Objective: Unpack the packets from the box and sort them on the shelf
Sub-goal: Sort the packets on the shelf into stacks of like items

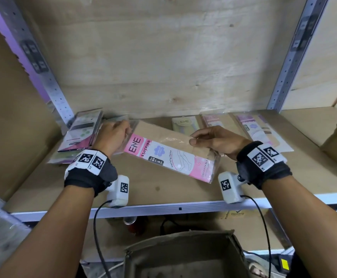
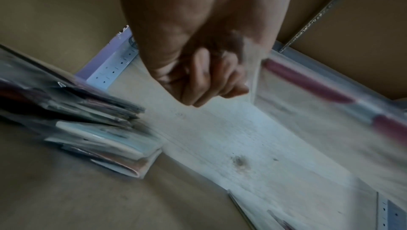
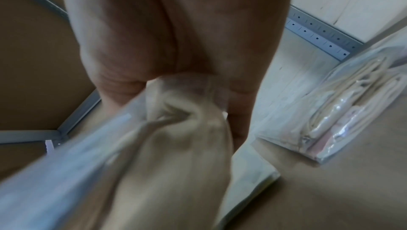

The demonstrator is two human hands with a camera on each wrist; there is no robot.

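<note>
A pink stocking packet is held level above the shelf, pinched at one end by the left hand and at the other by the right hand (probably for reading before sorting). Beyond the fingertips, sorted packets are laid along the back wall.

On my left hand side I see a black wristband topped by white blocks with black square-code markers. A white camera pod at its 4 o'clock trails a black cable. My right hand wears the same band, pod and cable. Forearms are bare.
</note>
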